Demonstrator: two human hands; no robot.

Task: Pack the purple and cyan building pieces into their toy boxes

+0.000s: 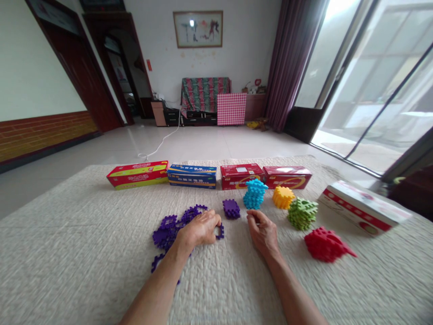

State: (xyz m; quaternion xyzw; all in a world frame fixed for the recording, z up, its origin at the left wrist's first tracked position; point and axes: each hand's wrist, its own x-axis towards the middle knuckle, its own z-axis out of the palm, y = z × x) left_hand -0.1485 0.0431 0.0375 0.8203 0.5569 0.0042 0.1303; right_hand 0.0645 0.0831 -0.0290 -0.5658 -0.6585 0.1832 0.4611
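Note:
Loose purple notched pieces (164,236) lie in a spread-out heap at the left centre. My left hand (202,227) is over the heap's right side, its fingers closed on a purple square frame piece (220,231). A short purple stack (231,209) stands between the hands, slightly farther off. Just right of it, my right hand (263,231) rests with curled fingers, thumb and forefinger close together; whether something small is between them cannot be seen. Beyond that hand stands a blue stack (255,194), with yellow (283,197), green (302,214) and red (326,244) stacks to the right.
A red-yellow box (138,175), a blue box (192,176) and two red boxes (241,176) (287,177) line the far part of the cream quilted cloth (101,253). A white-red box (363,207) lies at the right.

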